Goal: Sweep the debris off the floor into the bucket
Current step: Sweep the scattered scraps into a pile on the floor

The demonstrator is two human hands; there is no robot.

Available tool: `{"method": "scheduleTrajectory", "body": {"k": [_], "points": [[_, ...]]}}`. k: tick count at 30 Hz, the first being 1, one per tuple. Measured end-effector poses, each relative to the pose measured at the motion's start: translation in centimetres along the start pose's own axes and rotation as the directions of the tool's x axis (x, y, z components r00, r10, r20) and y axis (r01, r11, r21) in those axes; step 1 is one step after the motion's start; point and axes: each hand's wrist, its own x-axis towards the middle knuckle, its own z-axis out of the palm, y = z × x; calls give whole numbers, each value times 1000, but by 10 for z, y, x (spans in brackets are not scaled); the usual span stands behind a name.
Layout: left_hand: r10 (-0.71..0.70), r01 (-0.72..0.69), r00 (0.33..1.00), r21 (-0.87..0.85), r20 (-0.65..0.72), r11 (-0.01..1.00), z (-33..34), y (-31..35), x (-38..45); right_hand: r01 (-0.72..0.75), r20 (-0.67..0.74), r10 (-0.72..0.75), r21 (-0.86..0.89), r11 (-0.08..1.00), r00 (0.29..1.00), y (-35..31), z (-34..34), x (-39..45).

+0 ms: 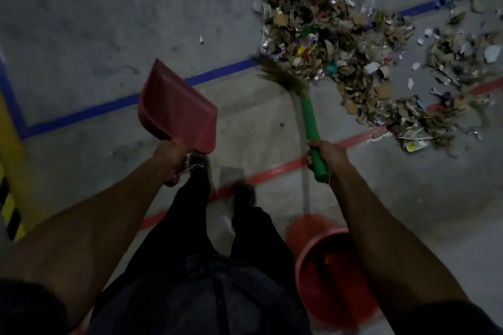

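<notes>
Your right hand [325, 153] grips the broom [310, 119], bristles blurred at the debris [353, 43]; your left hand [171, 156] holds the dustpan [177, 111]; your forearm partly hides the bucket [326, 266].

Both forearms bare; short dark sleeves [30, 307] end at the upper arms, the right one [446, 318] showing at the lower frame corner. Dark top [190, 294], slightly bluish, loose over the torso with creases down the front. Black trousers [187, 215], long, reaching the ankles. Dark, scuffed shoes, greyish with dust: left shoe [200, 162], right shoe [245, 196]. A thin light cord [181, 171] hangs at the left wrist.
</notes>
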Motion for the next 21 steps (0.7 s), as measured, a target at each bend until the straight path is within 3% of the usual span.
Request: {"method": "scheduleTrajectory", "body": {"k": [3,8,11,16,21], "points": [[-7,7,1000,-21,0,1000,17,-6,-16,11,34,-8,-83,996,999,42,-9,-29],[-13,12,1000,-43,-18,999,35,-18,-35,-126,122,148,-171,977,981,98,-34,-51],[-3,1,999,-49,-34,999,40,-30,-41,-148,39,159,-207,967,986,90,-60,-34],[1,-4,999,-68,-39,998,42,-47,-48,-12,-97,1,-117,993,995,45,-82,-15],[4,-8,999,-76,-50,997,28,-42,-58,41,43,-37,-90,995,998,37,-68,-62]]}}
